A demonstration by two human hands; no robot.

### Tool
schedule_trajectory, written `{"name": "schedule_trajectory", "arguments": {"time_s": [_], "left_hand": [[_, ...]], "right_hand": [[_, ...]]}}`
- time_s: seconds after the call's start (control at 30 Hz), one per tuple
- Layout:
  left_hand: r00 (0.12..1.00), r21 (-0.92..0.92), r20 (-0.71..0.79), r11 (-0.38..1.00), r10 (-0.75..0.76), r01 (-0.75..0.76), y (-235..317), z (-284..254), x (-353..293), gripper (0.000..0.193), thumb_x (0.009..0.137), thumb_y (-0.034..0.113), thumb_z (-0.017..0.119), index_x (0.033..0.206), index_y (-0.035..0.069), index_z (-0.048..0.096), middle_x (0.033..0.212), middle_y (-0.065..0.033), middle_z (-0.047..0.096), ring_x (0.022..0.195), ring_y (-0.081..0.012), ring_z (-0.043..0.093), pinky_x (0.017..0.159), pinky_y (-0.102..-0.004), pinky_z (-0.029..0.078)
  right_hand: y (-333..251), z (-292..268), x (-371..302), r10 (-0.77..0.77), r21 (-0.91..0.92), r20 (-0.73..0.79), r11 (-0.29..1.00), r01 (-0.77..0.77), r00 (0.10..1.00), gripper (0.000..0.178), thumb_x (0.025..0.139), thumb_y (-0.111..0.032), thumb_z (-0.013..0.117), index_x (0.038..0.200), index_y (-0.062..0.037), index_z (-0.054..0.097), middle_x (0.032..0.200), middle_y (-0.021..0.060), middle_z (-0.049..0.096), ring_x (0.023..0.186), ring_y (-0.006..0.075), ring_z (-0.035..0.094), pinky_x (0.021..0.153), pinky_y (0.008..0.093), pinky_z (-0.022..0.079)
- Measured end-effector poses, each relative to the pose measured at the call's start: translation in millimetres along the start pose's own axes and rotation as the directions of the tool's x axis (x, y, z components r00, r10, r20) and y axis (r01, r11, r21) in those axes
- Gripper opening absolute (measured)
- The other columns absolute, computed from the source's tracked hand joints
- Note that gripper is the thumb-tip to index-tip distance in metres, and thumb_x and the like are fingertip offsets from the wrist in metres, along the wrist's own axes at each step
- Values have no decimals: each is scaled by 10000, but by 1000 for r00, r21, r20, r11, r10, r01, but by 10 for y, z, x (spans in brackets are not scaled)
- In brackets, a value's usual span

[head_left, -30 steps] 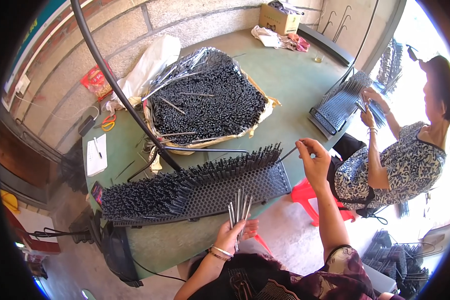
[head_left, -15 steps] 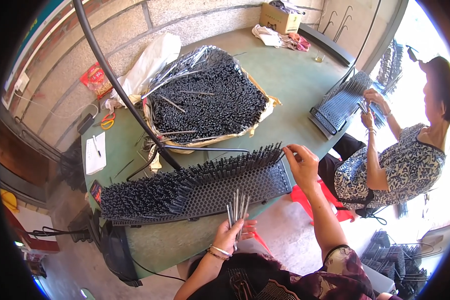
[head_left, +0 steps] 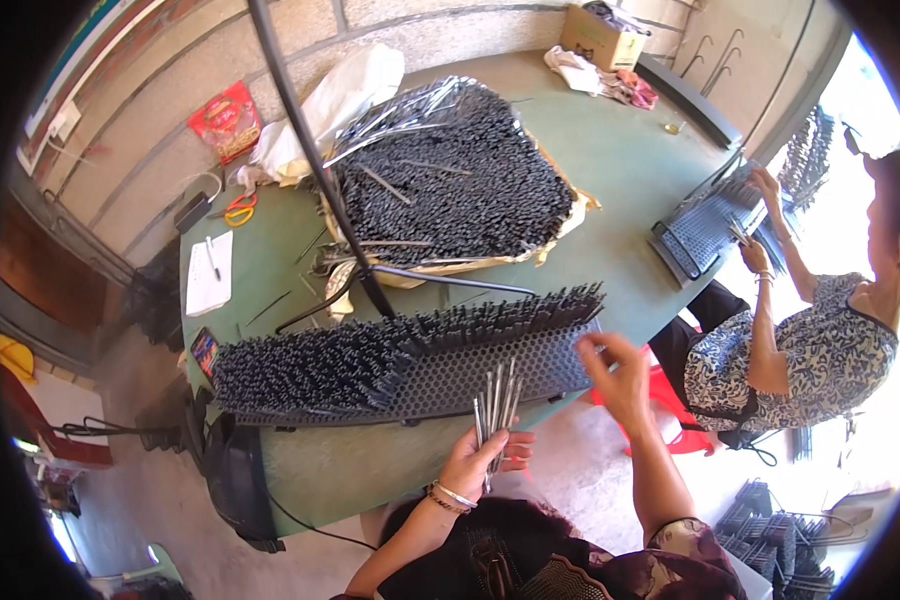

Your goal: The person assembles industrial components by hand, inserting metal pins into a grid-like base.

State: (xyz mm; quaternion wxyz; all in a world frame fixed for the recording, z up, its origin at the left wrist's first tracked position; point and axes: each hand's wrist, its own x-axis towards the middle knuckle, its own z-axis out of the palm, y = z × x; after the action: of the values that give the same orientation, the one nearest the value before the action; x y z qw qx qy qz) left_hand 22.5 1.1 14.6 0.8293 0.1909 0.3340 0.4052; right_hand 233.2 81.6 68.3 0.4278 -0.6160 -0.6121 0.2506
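Observation:
My left hand (head_left: 482, 462) is closed round a bundle of thin, silvery metal rods (head_left: 496, 405), which point upward in front of the rack. My right hand (head_left: 620, 380) is off the right end of a long black perforated rack (head_left: 460, 378), its fingers bent and smeared by motion; whether anything is between them I cannot make out. Dark thin rods (head_left: 305, 365) stand upright in the rack's holes, filling its left part and a band along its far side. Bare holes show along the near right part.
Behind the rack, a big bundle of dark rods (head_left: 450, 180) lies in yellowish wrapping, crossed by a black pole (head_left: 315, 160). Scissors (head_left: 240, 209), paper (head_left: 208, 280) and a phone (head_left: 204, 350) lie left. A co-worker (head_left: 785, 320) handles another rack (head_left: 700, 235) at right.
My right hand has drawn back from the rods at the rack's right end, toward me. My left hand still holds its bundle. The whole view has shifted, and the co-worker's hands have moved apart.

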Motion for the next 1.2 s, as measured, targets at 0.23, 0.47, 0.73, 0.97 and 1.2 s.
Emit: {"name": "schedule_trajectory", "arguments": {"time_s": [0.23,0.47,0.73,0.97,1.2], "left_hand": [[999,62,17,997,40,-41,89,-6,-112,311,955,171,417,1218,7,443,1108,-186,583,942,-234,613,778,-344,523],[996,101,-31,991,88,-84,86,-142,-202,350,958,189,418,1260,13,425,1126,-164,580,1000,-226,594,797,-335,515],[985,-99,-157,991,76,-92,-41,-352,-291,347,950,173,431,1260,18,422,1150,-195,558,1025,-262,582,826,-374,511],[992,-79,-117,995,52,-62,-34,-345,-271,351,952,149,424,1293,76,394,1148,-193,561,1016,-258,589,816,-356,516],[995,-47,-84,997,62,-66,-8,-366,-283,349,951,146,420,1293,79,398,1152,-199,559,1012,-260,592,814,-358,516]], "right_hand": [[-191,481,-302,158,320,591,854,-409,791,212,832,-173,655,862,37,662,716,27,631,645,53,543,556,214,437],[-287,655,-290,190,291,592,856,-427,783,187,828,-165,654,795,19,673,663,18,625,607,56,540,539,209,430],[-629,643,12,6,443,228,890,-109,974,171,822,-65,637,967,25,632,754,44,663,662,52,575,614,210,465],[-744,1114,233,-314,274,102,921,277,944,186,775,-19,669,953,10,628,799,63,672,639,61,593,588,210,469],[-720,1235,217,-511,107,87,858,502,855,179,755,-28,678,928,-14,636,800,88,664,632,146,621,586,242,492]]}}
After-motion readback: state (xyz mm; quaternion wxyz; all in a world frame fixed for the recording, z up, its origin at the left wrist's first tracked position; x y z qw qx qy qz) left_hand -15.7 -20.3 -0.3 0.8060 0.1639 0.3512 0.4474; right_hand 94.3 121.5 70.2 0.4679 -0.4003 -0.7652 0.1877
